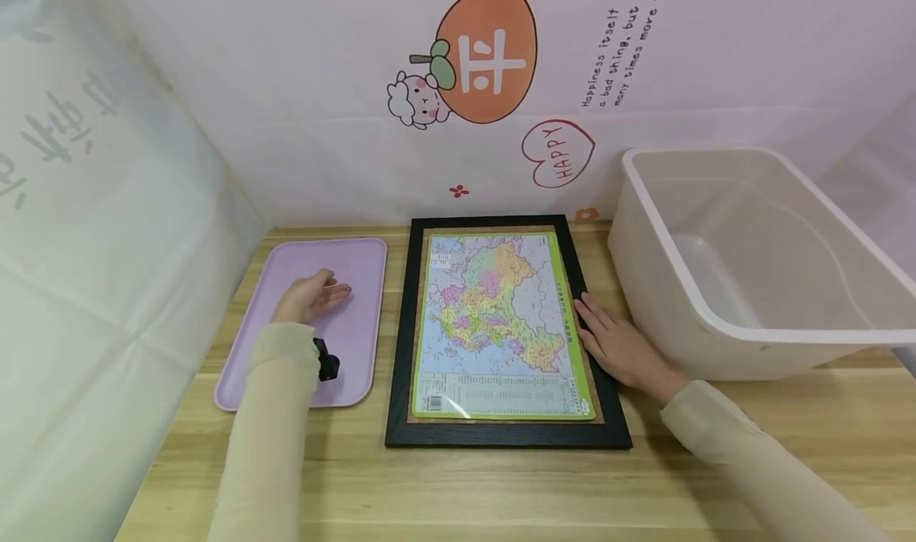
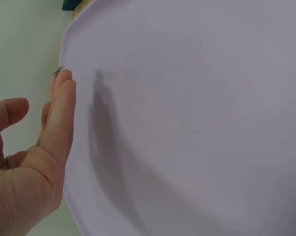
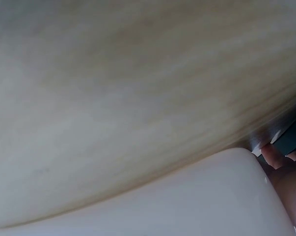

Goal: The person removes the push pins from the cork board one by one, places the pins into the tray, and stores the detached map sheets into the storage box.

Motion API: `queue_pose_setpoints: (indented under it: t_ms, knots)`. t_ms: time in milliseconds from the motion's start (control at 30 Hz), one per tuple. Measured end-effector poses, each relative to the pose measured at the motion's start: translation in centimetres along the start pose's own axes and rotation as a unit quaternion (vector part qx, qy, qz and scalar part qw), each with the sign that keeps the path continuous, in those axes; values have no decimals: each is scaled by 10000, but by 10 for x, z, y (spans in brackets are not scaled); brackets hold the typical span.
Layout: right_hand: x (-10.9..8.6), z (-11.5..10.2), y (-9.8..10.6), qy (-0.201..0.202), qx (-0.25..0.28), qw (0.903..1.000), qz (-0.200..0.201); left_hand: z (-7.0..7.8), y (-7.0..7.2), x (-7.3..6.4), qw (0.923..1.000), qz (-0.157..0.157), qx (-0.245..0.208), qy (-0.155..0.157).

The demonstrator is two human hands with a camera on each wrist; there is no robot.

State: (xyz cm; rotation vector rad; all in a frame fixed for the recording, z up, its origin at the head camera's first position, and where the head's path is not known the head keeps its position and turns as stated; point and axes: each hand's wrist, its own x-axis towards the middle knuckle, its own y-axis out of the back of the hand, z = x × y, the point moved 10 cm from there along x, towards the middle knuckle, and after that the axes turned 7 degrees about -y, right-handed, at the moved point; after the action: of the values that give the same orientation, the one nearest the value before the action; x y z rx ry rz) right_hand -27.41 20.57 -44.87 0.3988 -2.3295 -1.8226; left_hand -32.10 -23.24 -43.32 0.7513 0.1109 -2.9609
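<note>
Green-edged map (image 1: 494,311) lies flat within black frame (image 1: 508,435) on desk (image 1: 465,494), between lilac tray (image 1: 347,383) and white plastic bin (image 1: 661,319). My judgement: map's placement looks complete; further steps, if any, cannot be told. My right hand (image 1: 621,351): unclenched, extended fingers touching frame's right side. My left hand (image 1: 311,297): relaxed above tray, thumb apart, nothing grasped.
</note>
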Motion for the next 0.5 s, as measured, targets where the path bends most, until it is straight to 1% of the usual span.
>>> queue_pose_setpoints:
  t_ms: [67,267,433,500]
  knots:
    - [0,0,0,-12,8,10000,-8,-3,0,-1,10000,-80,-6,38]
    - [1,0,0,-48,-2,9999,-102,-11,-3,1,9993,-257,238,141]
    - [1,0,1,-36,17,10000,-82,-17,-4,4,9990,-303,298,167]
    - [1,1,0,-47,12,9999,-99,-19,-4,5,9986,-315,392,163]
